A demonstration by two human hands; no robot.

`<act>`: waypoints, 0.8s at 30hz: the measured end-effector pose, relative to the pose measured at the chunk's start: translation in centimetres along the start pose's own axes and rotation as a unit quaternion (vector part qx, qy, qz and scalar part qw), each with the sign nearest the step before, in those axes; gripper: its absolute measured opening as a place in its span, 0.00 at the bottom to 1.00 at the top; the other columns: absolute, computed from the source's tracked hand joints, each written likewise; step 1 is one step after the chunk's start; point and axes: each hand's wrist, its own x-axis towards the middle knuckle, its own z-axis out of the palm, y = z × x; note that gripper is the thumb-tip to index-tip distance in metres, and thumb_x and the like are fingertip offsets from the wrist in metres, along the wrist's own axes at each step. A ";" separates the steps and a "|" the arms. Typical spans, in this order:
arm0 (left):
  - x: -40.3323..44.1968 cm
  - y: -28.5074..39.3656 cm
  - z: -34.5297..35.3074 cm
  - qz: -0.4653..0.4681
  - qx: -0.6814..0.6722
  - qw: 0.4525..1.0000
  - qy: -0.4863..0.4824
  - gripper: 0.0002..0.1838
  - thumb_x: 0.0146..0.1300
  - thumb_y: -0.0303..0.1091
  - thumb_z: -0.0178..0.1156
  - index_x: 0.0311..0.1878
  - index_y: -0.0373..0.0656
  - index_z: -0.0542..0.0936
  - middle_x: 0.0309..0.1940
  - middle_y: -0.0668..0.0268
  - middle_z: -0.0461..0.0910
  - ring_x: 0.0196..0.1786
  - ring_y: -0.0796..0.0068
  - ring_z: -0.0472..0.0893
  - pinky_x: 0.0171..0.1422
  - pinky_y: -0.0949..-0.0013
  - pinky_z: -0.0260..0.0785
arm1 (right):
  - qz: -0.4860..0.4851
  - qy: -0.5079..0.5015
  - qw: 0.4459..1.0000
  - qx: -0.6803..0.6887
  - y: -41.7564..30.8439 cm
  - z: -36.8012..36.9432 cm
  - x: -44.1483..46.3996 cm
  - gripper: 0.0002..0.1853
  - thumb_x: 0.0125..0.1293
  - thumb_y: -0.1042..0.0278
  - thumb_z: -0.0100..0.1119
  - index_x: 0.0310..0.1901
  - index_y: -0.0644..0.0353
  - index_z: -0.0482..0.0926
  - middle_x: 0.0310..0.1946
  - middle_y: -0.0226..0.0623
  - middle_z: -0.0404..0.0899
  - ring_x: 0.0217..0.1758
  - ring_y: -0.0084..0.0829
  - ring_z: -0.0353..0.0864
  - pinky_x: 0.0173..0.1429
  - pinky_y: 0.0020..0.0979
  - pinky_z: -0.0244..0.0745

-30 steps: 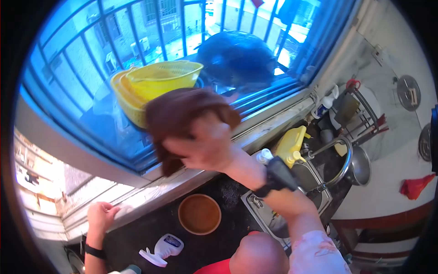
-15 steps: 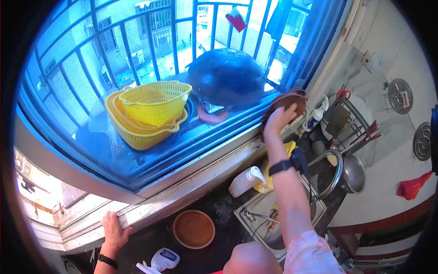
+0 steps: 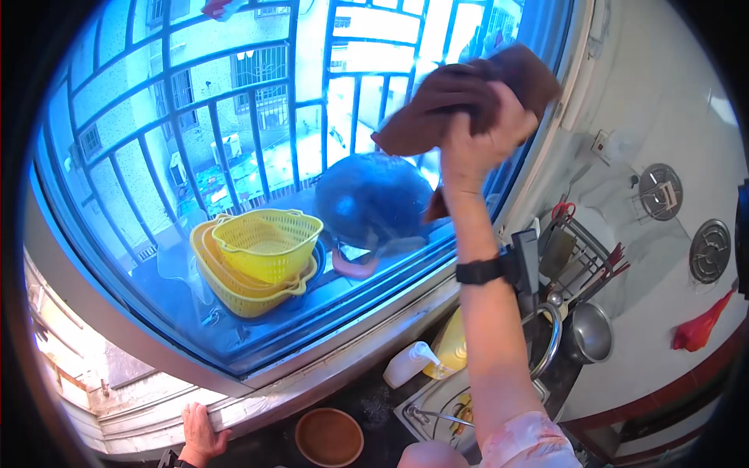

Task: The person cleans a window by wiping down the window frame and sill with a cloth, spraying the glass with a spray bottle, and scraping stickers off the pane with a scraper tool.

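Observation:
Raised at the upper right of the window, my right hand has its fingers closed on a brown cloth, which lies bunched against the glass. Part of the cloth hangs below the wrist. At the lower left my left hand rests with fingers spread on the pale window ledge and holds nothing. Behind the glass stand yellow baskets, nested together, and a dark rounded bundle.
A brown bowl sits on the dark counter. Near the sink are a white pump bottle and a yellow jug. A metal bowl and a dish rack stand at the right.
My right hand has carried the cloth from the window's lower right corner up to its upper part. The camera view has tilted upward. My left hand stays on the ledge.

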 end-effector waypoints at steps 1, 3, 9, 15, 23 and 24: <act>0.0 0.0 0.0 0.005 0.005 1.000 0.006 0.33 0.35 0.42 0.72 0.41 0.36 0.66 0.39 0.48 0.67 0.45 0.44 0.68 0.55 0.46 0.57 | -0.018 0.010 1.000 -0.005 0.7 0.0 -0.3 0.26 0.49 0.66 0.71 0.52 0.55 0.75 0.45 0.46 0.64 0.52 0.46 0.71 0.57 0.41 0.68; 0.1 0.0 0.3 0.016 0.009 1.000 0.016 0.34 0.34 0.42 0.72 0.42 0.36 0.66 0.39 0.48 0.67 0.45 0.44 0.68 0.55 0.46 0.57 | -0.052 0.028 0.998 -0.017 1.5 -0.3 -1.2 0.29 0.50 0.63 0.73 0.55 0.53 0.73 0.49 0.48 0.62 0.55 0.46 0.71 0.56 0.41 0.69; -0.2 0.2 0.0 -0.001 -0.028 0.999 0.021 0.33 0.36 0.45 0.71 0.41 0.36 0.66 0.38 0.48 0.66 0.44 0.45 0.68 0.59 0.44 0.57 | 0.175 -0.143 0.940 0.255 -10.3 -2.3 -7.9 0.33 0.55 0.62 0.70 0.61 0.59 0.66 0.53 0.46 0.71 0.59 0.42 0.72 0.61 0.41 0.66; -2.7 -2.6 3.1 0.018 0.053 0.998 0.006 0.37 0.60 0.52 0.64 0.63 0.34 0.69 0.61 0.45 0.71 0.65 0.43 0.68 0.71 0.44 0.58 | -0.086 -0.252 0.940 0.212 -9.4 -0.2 -8.0 0.26 0.50 0.55 0.71 0.51 0.55 0.80 0.52 0.38 0.79 0.56 0.43 0.75 0.62 0.45 0.63; -0.1 0.1 -0.8 0.012 0.004 1.000 0.012 0.32 0.39 0.49 0.70 0.40 0.36 0.67 0.38 0.48 0.67 0.44 0.46 0.68 0.56 0.46 0.57 | 0.423 0.023 0.884 -0.197 1.5 -4.5 -9.4 0.26 0.65 0.67 0.56 0.62 0.68 0.66 0.56 0.60 0.63 0.64 0.58 0.64 0.67 0.48 0.62; 0.0 0.2 -0.6 0.013 0.003 1.000 0.016 0.32 0.39 0.49 0.70 0.40 0.36 0.67 0.38 0.48 0.67 0.44 0.46 0.68 0.57 0.46 0.57 | 0.399 -0.010 0.896 -0.194 -0.2 -4.8 -11.0 0.27 0.67 0.68 0.55 0.65 0.67 0.63 0.59 0.60 0.62 0.64 0.57 0.62 0.68 0.46 0.60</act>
